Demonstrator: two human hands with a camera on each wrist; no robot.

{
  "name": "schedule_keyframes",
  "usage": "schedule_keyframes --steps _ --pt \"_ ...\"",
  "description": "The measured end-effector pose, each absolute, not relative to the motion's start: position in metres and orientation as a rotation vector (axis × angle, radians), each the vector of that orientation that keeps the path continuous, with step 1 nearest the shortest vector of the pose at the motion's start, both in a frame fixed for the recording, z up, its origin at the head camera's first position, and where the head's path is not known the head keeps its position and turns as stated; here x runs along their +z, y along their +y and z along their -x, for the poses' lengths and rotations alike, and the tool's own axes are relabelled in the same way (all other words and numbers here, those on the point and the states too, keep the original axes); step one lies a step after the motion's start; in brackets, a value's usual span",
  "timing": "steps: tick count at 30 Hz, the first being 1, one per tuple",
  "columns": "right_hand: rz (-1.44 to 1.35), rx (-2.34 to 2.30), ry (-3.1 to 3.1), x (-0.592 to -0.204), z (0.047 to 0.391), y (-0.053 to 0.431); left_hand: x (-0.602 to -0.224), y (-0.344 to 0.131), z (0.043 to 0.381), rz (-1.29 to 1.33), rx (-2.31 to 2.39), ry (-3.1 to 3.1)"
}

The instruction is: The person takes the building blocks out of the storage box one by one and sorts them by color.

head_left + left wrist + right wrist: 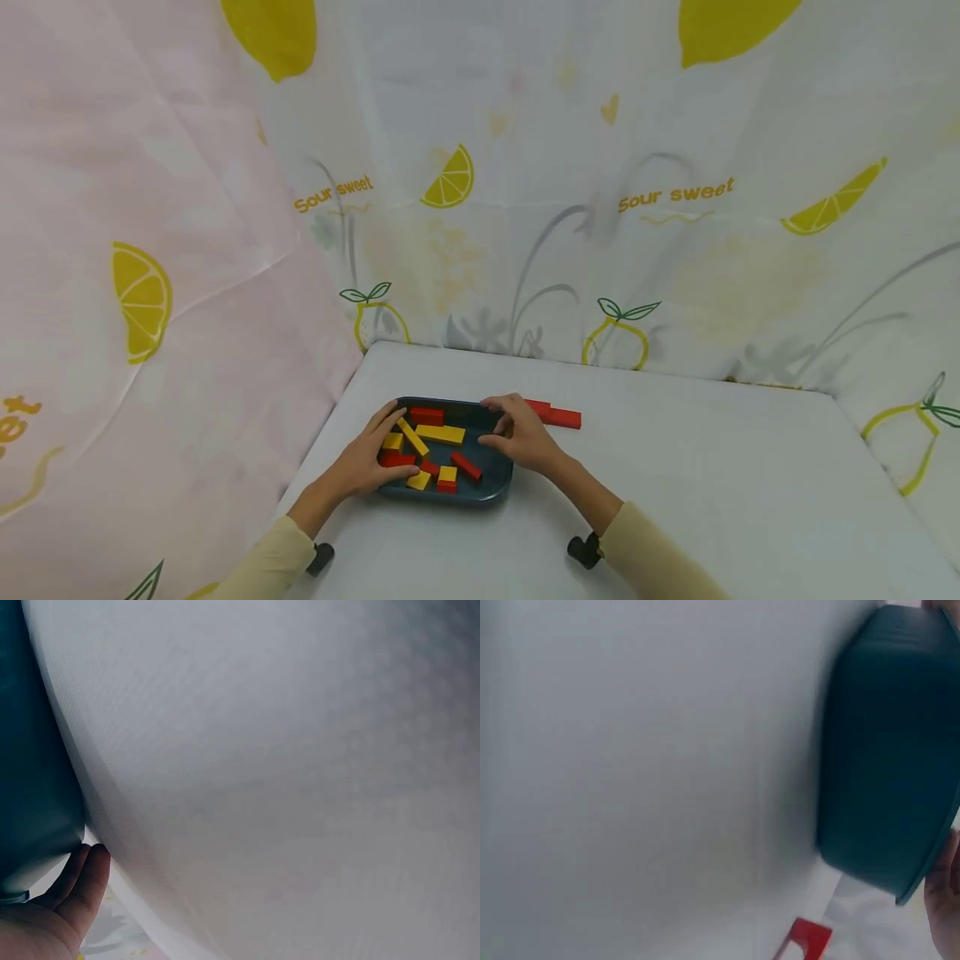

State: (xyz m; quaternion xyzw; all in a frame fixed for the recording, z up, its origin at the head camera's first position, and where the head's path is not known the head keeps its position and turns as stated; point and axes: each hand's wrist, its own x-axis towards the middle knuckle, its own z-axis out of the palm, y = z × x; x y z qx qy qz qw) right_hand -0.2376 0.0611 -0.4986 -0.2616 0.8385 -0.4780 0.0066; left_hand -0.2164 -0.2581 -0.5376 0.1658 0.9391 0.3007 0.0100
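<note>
Tray [472, 502] of blocks [441, 434]: positioning, we judged.
Left hand [363, 465]: lay loosely spread.
Right hand [531, 439]: loosely curved, seemed empty.
Next: needed balanced support.

The left hand [369, 462] and right hand [528, 437] flank a dark tray [491, 482] of red and yellow blocks [441, 434].

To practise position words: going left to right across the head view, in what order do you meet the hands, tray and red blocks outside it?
Left hand, dark tray, right hand, red blocks outside the tray.
</note>
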Motion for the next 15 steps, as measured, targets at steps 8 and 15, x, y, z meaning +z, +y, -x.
schedule_keyframes --steps 8,15 --pt "0.857 -1.577 2.533 -0.509 0.229 0.035 -0.536 -0.257 0.215 -0.487 0.95 2.923" --pt "0.814 -1.621 2.513 -0.513 0.231 0.022 -0.536 -0.256 0.216 -0.497 0.928 2.928"
